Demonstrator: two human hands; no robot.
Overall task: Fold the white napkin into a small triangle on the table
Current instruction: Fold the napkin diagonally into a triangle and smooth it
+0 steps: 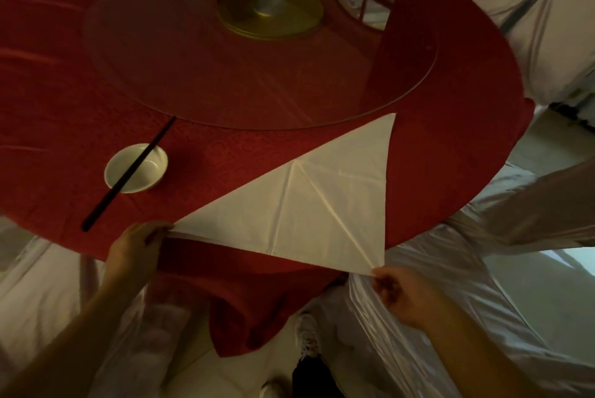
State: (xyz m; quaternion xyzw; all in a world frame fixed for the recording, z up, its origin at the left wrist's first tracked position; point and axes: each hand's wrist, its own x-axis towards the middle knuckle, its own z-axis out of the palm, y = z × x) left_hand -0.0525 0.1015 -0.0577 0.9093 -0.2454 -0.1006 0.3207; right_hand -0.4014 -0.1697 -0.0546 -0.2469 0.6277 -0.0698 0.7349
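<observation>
The white napkin (pixel 315 204) lies on the red tablecloth (pixel 80 114) as one large triangle with crease lines fanning from its long edge. Its far tip points toward the glass turntable. My left hand (pixel 136 246) pinches the napkin's left corner at the table's near edge. My right hand (pixel 402 294) pinches the near right corner, which hangs just past the table edge.
A small white bowl (pixel 135 169) with black chopsticks (pixel 128 174) laid across it sits left of the napkin. The round glass turntable (pixel 257 53) on a gold base fills the table's middle. Chairs in white covers (pixel 531 27) ring the table.
</observation>
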